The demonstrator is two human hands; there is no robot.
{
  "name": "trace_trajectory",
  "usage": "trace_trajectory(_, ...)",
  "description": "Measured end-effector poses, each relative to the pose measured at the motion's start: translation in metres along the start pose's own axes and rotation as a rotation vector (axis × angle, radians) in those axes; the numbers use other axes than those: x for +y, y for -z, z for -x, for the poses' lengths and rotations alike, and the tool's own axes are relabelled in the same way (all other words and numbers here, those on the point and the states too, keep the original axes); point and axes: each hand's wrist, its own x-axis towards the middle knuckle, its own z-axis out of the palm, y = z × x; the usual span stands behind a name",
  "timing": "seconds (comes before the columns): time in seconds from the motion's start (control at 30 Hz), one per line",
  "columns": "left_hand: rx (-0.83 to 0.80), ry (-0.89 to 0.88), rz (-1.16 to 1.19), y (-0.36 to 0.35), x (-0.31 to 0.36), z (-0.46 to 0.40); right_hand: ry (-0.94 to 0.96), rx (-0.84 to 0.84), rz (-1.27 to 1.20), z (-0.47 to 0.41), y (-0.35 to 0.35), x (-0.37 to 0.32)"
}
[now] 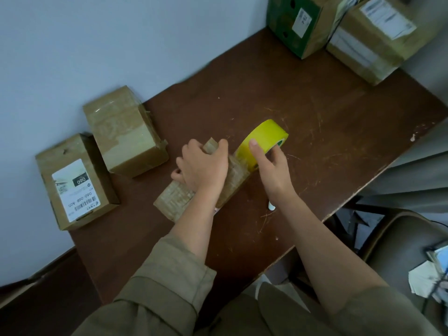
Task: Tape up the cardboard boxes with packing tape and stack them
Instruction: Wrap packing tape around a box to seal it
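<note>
A small flat cardboard box [174,198] lies in the middle of the brown table [315,112]. My left hand [202,166] lies over the box with its fingers curled round the far end. A yellow roll of packing tape [263,139] stands on edge at the box's right end. My right hand [269,163] grips the roll, thumb on its outer face and fingers behind it. Two taped cardboard boxes stand at the table's left edge against the wall: one with a white label [75,183] and a plain one [123,132].
A green box [295,25] and a large brown box with a shipping label [378,37] stand at the far right corner. A small white object [271,206] lies on the table under my right wrist. A chair with papers [409,258] stands to the right of the table.
</note>
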Motion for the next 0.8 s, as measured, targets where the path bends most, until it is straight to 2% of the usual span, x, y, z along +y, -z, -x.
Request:
trace_trajectory(0.1,0.022,-0.080,0.155,0.023,0.011,-0.001,-0.048,-0.116,-0.096,0.003,-0.004,-0.031)
trace_trajectory(0.2,-0.004,-0.132,0.344,0.038,0.016,-0.007,0.118,-0.209,-0.126,0.004,-0.007,-0.066)
trace_trajectory(0.3,-0.126,-0.105,0.572,0.049,0.016,-0.011,0.303,-0.260,-0.020,0.010,-0.015,-0.093)
trace_trajectory(0.37,-0.244,-0.086,0.710,0.056,0.013,-0.008,0.332,-0.262,0.031,0.015,-0.019,-0.102)
trace_trajectory(0.43,-0.295,-0.120,0.768,0.060,0.006,-0.005,0.331,-0.257,0.020,0.022,-0.021,-0.107)
trace_trajectory(0.6,-0.303,-0.204,0.759,0.069,-0.007,0.002,0.223,-0.122,-0.187,0.032,-0.022,-0.118)
trace_trajectory(0.7,-0.358,-0.216,0.801,0.073,-0.014,0.009,0.202,0.037,-0.136,0.026,-0.014,-0.113)
trace_trajectory(0.8,-0.367,-0.238,0.819,0.077,-0.020,0.011,0.191,0.068,-0.099,0.026,-0.013,-0.110)
